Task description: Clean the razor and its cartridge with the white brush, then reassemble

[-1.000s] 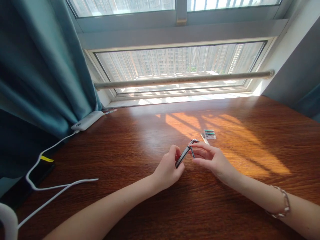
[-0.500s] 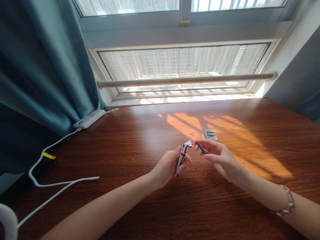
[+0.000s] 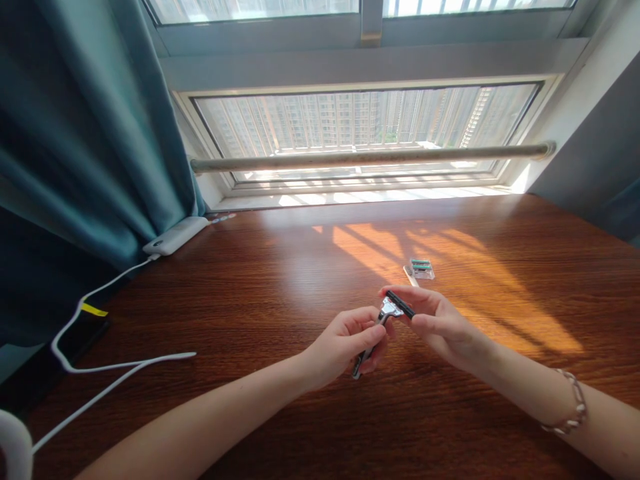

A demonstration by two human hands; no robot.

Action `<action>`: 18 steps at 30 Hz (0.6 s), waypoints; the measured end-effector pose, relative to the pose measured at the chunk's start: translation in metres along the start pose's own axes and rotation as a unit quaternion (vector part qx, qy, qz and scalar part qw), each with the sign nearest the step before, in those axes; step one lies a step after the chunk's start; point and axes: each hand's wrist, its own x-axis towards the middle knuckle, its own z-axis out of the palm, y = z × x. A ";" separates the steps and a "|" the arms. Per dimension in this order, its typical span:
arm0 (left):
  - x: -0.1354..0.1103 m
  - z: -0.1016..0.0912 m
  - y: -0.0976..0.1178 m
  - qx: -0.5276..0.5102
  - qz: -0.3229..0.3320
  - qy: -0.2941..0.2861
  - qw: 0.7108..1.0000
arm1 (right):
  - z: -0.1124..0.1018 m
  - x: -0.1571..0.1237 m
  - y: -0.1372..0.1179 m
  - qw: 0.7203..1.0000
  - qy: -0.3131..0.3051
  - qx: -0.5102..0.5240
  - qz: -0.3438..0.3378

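My left hand (image 3: 350, 343) is closed around a razor handle (image 3: 367, 353), black and silver with a shiny metal head, tilted up to the right. Between the thumb and fingers of my right hand (image 3: 443, 323) is a black razor blade cartridge (image 3: 400, 304). The cartridge lies against the handle's silver head; whether the two are locked together I cannot tell. Beyond my right hand, a clear blade case (image 3: 423, 269) with green-striped cartridges rests on the table. Beside it lies a thin pale-handled brush (image 3: 411, 275), partly hidden behind my fingers.
The brown wooden table (image 3: 260, 280) reaches to the window sill, with sunlight patches on its right half. At the left, a white power strip (image 3: 175, 235) sits by the blue curtain (image 3: 100, 133). White cables (image 3: 125, 367) run along the left side.
My left hand has turned the razor handle and brought its head rightward to the cartridge in my right hand. They were apart before and now touch. More of the brush shows.
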 end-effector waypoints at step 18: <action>-0.007 0.008 0.000 0.100 0.036 0.006 0.994 | 0.000 -0.003 0.007 0.996 -0.045 0.080 0.012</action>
